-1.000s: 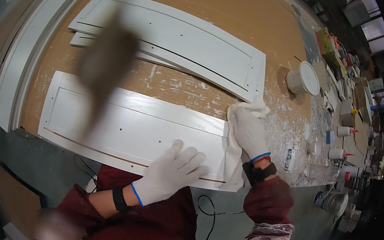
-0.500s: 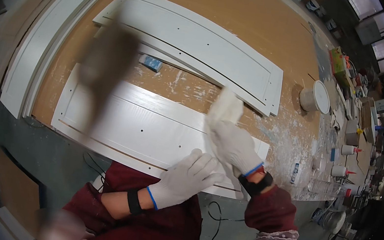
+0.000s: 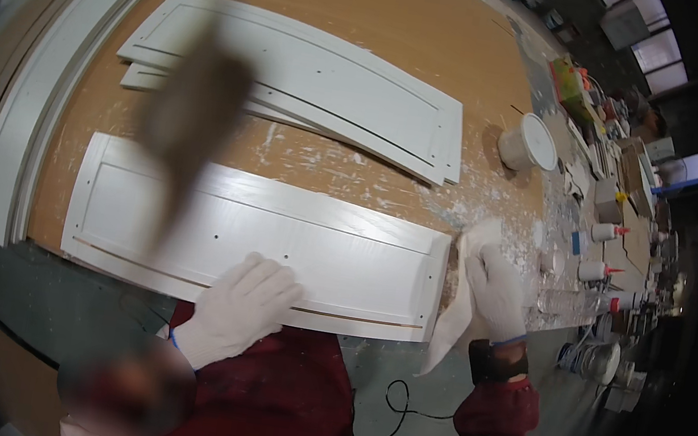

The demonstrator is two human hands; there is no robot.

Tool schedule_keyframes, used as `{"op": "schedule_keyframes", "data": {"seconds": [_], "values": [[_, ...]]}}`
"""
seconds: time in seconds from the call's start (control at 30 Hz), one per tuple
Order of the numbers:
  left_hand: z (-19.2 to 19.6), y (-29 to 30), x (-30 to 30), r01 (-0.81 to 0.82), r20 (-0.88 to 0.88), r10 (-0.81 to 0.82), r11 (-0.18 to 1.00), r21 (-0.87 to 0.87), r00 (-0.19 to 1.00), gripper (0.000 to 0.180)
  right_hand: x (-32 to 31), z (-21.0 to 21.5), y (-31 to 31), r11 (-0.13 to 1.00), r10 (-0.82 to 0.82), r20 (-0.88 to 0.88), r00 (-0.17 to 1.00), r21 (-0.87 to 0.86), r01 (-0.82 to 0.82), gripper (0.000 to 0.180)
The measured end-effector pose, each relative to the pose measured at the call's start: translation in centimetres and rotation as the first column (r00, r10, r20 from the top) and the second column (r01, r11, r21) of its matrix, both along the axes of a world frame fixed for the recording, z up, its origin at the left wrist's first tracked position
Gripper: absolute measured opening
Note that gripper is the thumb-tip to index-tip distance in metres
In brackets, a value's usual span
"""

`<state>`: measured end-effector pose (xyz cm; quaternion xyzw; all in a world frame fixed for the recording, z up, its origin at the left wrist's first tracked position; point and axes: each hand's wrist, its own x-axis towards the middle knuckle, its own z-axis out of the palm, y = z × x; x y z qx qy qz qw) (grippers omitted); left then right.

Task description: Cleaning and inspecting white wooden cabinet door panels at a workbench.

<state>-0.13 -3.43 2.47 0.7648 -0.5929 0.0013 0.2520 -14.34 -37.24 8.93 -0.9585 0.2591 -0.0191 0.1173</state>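
Note:
A white panel (image 3: 344, 249) with a recessed middle, small holes and a slot along its near side lies at the table's near edge. My left hand (image 3: 244, 306), in a white knit glove, lies on the panel's near edge with its fingers stretched out and holds nothing. Just past the right end of the panel, my right hand (image 3: 499, 290), gloved too, is closed on a white cloth (image 3: 461, 298). The cloth hangs down over the table's edge. Farther back lie stacked white panels (image 3: 351, 83), slightly askew.
More white panels (image 3: 61, 94) lie at the left. A white tub (image 3: 530, 143) stands at the right, with red-tipped glue bottles (image 3: 595, 271) beyond. The brown tabletop (image 3: 356, 169) carries white smears. A dark blur covers part of the view at left.
My right hand has moved the cloth from over the near panel to beyond its right end. My left hand has shifted left along the near edge. The view has turned somewhat.

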Motion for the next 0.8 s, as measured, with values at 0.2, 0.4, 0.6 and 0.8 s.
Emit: {"op": "schedule_keyframes", "data": {"seconds": [0.2, 0.4, 0.6, 0.8], "values": [[-0.2, 3.2, -0.4, -0.156, -0.01, 0.155, 0.987, -0.027, 0.988, 0.059, 9.3, 5.8, 0.8, 0.999, 0.029, 0.499, 0.866, -0.002, -0.033, 0.031], [-0.8, 2.9, -0.5, -0.186, 0.022, 0.189, 0.977, -0.103, 0.982, 0.059, 11.0, 5.5, -4.3, 0.954, 0.232, 0.599, 0.767, -0.295, -0.058, 0.047], [-0.7, 2.8, -0.5, -0.185, 0.029, 0.188, 0.978, -0.096, 0.982, 0.059, 4.2, -1.0, -4.3, 0.993, 0.115, 0.091, 0.989, -0.006, -0.115, 0.03], [-1.2, 3.0, -0.6, -0.183, 0.033, 0.188, 0.976, -0.117, 0.982, 0.056, 5.9, -5.7, -4.0, 0.99, 0.124, 0.056, 0.991, -0.081, -0.12, 0.027]]}}
